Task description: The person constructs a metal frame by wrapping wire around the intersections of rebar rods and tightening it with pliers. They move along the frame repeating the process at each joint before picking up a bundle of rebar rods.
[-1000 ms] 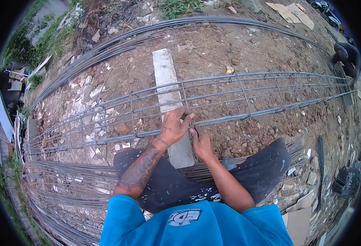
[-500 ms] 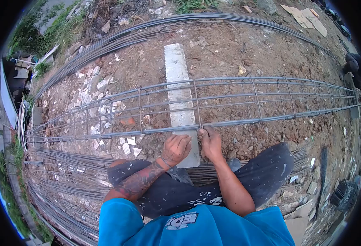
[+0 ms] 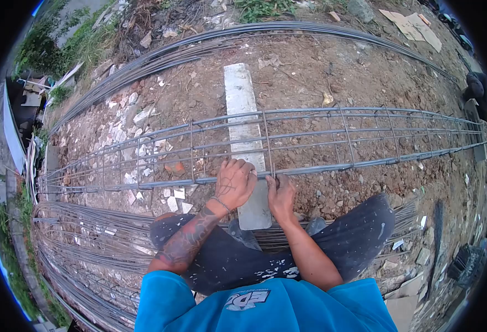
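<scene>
A long rebar cage (image 3: pixel 310 170) of lengthwise steel bars tied with square stirrups lies across the view in front of me. My left hand (image 3: pixel 236 183) is closed over its near bar, the knuckles above the steel; its fingertips are hidden. Just to the right, my right hand (image 3: pixel 281 196) pinches at the same near bar beside a thin stirrup (image 3: pixel 267 145), whose upright ends stick up at the fingertips. Whether a tie wire is between the fingers I cannot make out. Under the cage, a pale plank (image 3: pixel 242 94) runs from my feet outward.
Bundles of long rebar (image 3: pixel 287 27) curve across the far ground, and more thin rods (image 3: pixel 97 227) lie at my near left. Broken tile pieces (image 3: pixel 180 193) and rubble litter the soil. Flattened cardboard (image 3: pixel 412 27) lies far right. My bent knees (image 3: pixel 359 235) flank my arms.
My left hand has moved up from below the near bar to over it. My right hand stays by the stirrup, shifted slightly. The view has moved a little.
</scene>
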A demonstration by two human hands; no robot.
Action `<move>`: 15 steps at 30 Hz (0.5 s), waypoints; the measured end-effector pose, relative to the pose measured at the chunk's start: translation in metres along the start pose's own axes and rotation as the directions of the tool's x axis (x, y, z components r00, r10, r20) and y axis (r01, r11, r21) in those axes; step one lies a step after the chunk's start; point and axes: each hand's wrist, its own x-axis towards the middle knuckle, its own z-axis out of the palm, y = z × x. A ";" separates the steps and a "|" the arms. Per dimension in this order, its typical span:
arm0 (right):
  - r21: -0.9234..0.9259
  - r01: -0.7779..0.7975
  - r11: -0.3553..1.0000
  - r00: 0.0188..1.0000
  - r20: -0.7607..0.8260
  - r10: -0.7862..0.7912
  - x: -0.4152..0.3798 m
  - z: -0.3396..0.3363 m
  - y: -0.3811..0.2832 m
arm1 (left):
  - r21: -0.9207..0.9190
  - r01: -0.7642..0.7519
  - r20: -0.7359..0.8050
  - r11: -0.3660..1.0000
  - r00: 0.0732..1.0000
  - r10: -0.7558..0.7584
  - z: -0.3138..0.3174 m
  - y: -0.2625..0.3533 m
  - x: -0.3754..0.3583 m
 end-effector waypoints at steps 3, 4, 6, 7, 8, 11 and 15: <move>-0.028 0.075 0.997 0.996 -0.044 -0.076 -0.001 0.003 0.002 | -0.261 0.476 0.595 0.840 0.765 -0.249 0.025 -0.038 0.039; -0.037 0.083 0.996 0.996 -0.034 -0.085 -0.005 0.001 0.006 | -0.298 0.763 0.830 0.573 0.504 -0.240 0.027 -0.038 0.044; -0.051 0.090 0.995 0.996 0.006 -0.090 -0.001 0.001 0.007 | -0.311 0.760 0.834 0.570 0.506 -0.220 0.021 -0.034 0.054; -0.056 0.095 0.994 0.995 -0.008 -0.095 -0.001 0.000 0.006 | -0.309 0.765 0.851 0.564 0.488 -0.195 0.019 -0.029 0.059; -0.049 0.124 0.991 0.992 -0.012 -0.125 -0.001 -0.001 0.006 | -0.279 0.795 0.853 0.538 0.463 -0.242 0.021 -0.025 0.064; -0.059 0.174 0.983 0.984 -0.019 -0.176 -0.001 -0.003 0.005 | -0.356 0.796 0.775 0.489 0.544 -0.322 0.048 -0.025 0.068; -0.057 0.143 0.988 0.990 0.010 -0.143 -0.001 -0.004 0.002 | -0.507 0.474 0.532 0.720 0.830 -0.171 0.088 -0.052 0.059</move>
